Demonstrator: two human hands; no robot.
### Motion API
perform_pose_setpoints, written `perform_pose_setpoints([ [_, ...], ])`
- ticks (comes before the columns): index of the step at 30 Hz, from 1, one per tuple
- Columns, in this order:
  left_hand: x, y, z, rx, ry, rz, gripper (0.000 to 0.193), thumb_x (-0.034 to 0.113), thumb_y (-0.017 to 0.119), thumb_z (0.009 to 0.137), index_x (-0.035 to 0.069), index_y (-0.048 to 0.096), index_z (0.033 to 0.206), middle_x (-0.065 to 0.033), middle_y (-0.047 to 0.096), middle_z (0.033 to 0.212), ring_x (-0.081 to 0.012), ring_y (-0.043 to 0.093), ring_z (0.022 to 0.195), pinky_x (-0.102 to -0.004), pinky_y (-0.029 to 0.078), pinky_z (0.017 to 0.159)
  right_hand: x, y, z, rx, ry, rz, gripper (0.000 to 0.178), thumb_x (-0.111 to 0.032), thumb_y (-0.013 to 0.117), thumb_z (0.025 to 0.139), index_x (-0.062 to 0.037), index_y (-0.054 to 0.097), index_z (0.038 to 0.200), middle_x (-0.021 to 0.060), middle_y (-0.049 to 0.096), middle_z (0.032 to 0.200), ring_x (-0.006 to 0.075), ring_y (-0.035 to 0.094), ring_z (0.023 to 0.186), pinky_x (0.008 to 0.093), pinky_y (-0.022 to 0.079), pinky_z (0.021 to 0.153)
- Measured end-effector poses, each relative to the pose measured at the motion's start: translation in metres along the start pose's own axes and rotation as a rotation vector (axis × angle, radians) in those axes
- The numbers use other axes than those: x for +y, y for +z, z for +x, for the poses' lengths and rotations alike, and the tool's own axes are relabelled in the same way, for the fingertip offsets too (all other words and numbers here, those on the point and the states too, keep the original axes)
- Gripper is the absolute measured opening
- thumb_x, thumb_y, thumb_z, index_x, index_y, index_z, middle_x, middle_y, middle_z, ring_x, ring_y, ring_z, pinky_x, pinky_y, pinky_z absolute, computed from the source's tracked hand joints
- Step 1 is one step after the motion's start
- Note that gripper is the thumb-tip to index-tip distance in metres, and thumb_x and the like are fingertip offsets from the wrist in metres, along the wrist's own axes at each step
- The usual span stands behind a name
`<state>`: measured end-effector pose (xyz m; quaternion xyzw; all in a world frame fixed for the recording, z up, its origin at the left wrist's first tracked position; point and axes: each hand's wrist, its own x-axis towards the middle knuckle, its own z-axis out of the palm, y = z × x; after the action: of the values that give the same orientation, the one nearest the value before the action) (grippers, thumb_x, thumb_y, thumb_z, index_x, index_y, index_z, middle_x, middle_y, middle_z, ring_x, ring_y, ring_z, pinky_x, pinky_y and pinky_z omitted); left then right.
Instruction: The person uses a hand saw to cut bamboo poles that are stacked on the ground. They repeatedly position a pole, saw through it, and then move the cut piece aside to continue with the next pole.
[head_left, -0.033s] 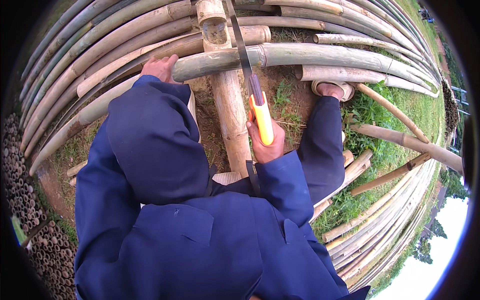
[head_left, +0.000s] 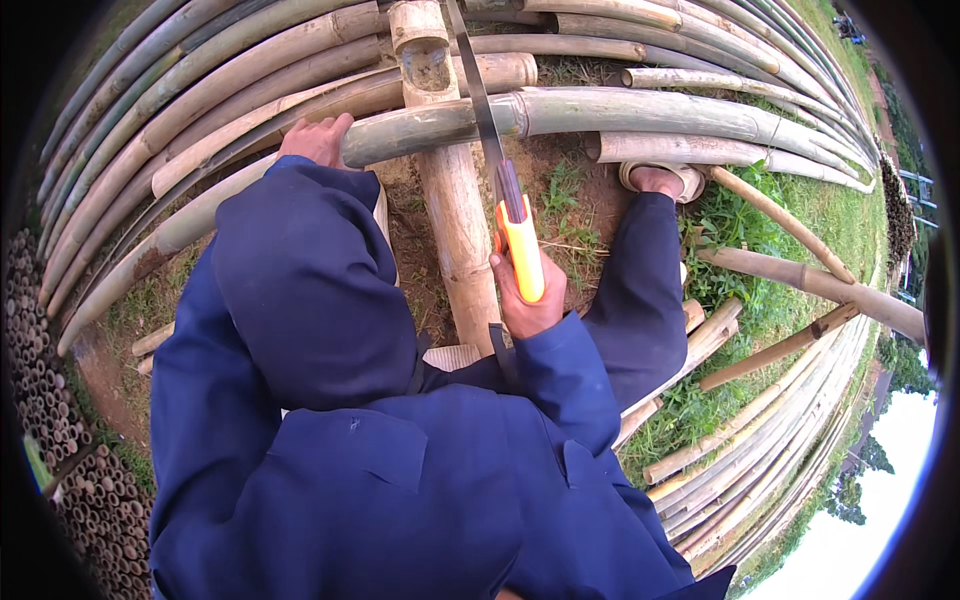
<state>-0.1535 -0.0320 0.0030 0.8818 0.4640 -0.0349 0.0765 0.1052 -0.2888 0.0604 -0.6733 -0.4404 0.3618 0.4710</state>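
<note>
My right hand point(head_left: 538, 312) is closed round the orange-yellow handle of a hand saw point(head_left: 520, 245). The long thin blade points away from me and crosses a thick greenish bamboo pole point(head_left: 620, 110), just left of a node. At that pole's left cut end, my left hand point(head_left: 316, 140) has its fingers curled against the bamboo; part of its grip is hidden. Beneath the pole runs a pale bamboo support point(head_left: 460, 220), lengthwise between my legs, with a hollowed notch near its far end. How deep the blade sits cannot be made out.
Long bamboo poles point(head_left: 230, 75) lie side by side beyond and to the left. My sandalled foot point(head_left: 660, 182) rests by another pole's end at right. Crossed bamboo props point(head_left: 815, 290) stand farther right over grass. Stacked cut bamboo pieces point(head_left: 100, 510) fill the lower left.
The saw and my right hand have shifted slightly back toward me, the blade still across the pole. My left hand stays at the pole's end.
</note>
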Motion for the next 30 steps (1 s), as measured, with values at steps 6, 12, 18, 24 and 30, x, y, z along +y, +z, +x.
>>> perform_pose_setpoints([
  [6, -0.011, 0.007, 0.0, 0.025, -0.017, 0.022, 0.072, 0.051, 0.085, 0.07, 0.011, 0.056, 0.122, -0.0143, 0.072, 0.108, -0.036, 0.071, 0.099, -0.0439, 0.05, 0.095, -0.017, -0.063, -0.135, -0.09, 0.064, -0.277, 0.044, -0.001, 0.073, 0.091, 0.0032, 0.066, 0.133, 0.019, 0.073, 0.127, 0.0241, 0.073, 0.114, 0.0304, 0.054, 0.097],
  [12, 0.0, -0.008, 0.014, -0.104, -0.064, -0.018, 0.071, 0.051, 0.084, 0.073, 0.009, 0.055, 0.123, -0.0166, 0.072, 0.113, -0.0353, 0.069, 0.11, -0.0453, 0.048, 0.101, -0.014, 0.004, 0.021, 0.002, -0.054, -0.119, 0.011, -0.004, 0.071, 0.095, 0.004, 0.067, 0.101, 0.0085, 0.066, 0.079, 0.0139, 0.059, 0.068, 0.0317, 0.049, 0.065],
  [18, -0.011, 0.003, -0.003, 0.045, -0.014, 0.012, 0.068, 0.05, 0.084, 0.071, 0.012, 0.058, 0.12, -0.0151, 0.073, 0.109, -0.0358, 0.071, 0.1, -0.0461, 0.05, 0.097, -0.016, -0.038, -0.069, -0.048, 0.075, -0.139, 0.031, -0.001, 0.074, 0.092, 0.0039, 0.069, 0.122, 0.0144, 0.075, 0.097, 0.0189, 0.073, 0.087, 0.0299, 0.055, 0.08],
  [24, -0.005, 0.001, 0.009, -0.013, -0.039, 0.011, 0.07, 0.05, 0.084, 0.069, 0.012, 0.058, 0.122, -0.0135, 0.073, 0.113, -0.0348, 0.071, 0.103, -0.0463, 0.05, 0.098, -0.011, -0.031, -0.068, -0.039, 0.085, -0.165, 0.024, -0.002, 0.072, 0.093, 0.0034, 0.069, 0.116, 0.0123, 0.072, 0.091, 0.017, 0.067, 0.078, 0.031, 0.054, 0.074],
  [30, 0.006, -0.018, 0.007, -0.108, -0.062, -0.006, 0.076, 0.052, 0.084, 0.072, 0.011, 0.054, 0.129, -0.0158, 0.071, 0.118, -0.0371, 0.069, 0.11, -0.0471, 0.048, 0.103, -0.002, -0.01, -0.015, -0.011, 0.041, -0.012, 0.011, -0.004, 0.072, 0.095, 0.0031, 0.065, 0.099, 0.0071, 0.063, 0.074, 0.0125, 0.052, 0.064, 0.0317, 0.048, 0.061],
])
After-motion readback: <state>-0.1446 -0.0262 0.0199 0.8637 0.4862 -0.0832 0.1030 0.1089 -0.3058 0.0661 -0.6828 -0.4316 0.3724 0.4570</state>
